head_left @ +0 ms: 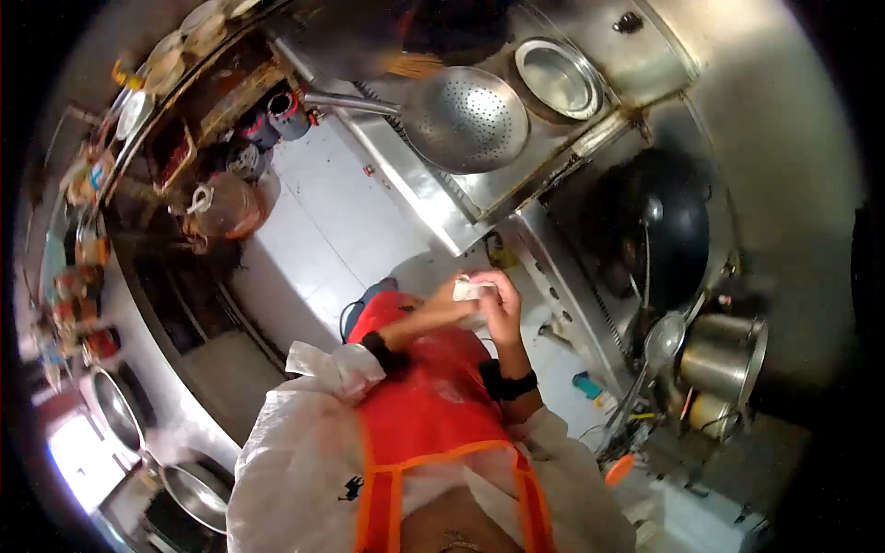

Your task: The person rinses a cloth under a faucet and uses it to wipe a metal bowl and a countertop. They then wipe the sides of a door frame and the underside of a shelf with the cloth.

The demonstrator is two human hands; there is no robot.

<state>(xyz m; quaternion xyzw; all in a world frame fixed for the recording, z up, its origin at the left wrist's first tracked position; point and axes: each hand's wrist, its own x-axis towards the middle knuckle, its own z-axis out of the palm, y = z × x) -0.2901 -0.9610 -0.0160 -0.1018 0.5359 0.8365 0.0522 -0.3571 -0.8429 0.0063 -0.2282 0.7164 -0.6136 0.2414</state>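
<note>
Both my hands meet in front of the red apron (429, 396), over the floor beside the stove. A small whitish item (472, 289), perhaps a cloth or paper, is held between them. My right hand (499, 304) has its fingers bent around the item's right side. My left hand (450, 306) is against it from the left, with its fingers partly hidden. Black bands circle both wrists. Beyond my hands, a perforated metal strainer (466, 120) with a long handle lies on the steel stove top.
A metal basin (559, 78) sits behind the strainer. At the right are a black wok (659, 230), a ladle (664, 339) and a steel pot (724, 358). A large plastic jug (227, 205) stands at the left, near a curved counter (171, 369) with pans.
</note>
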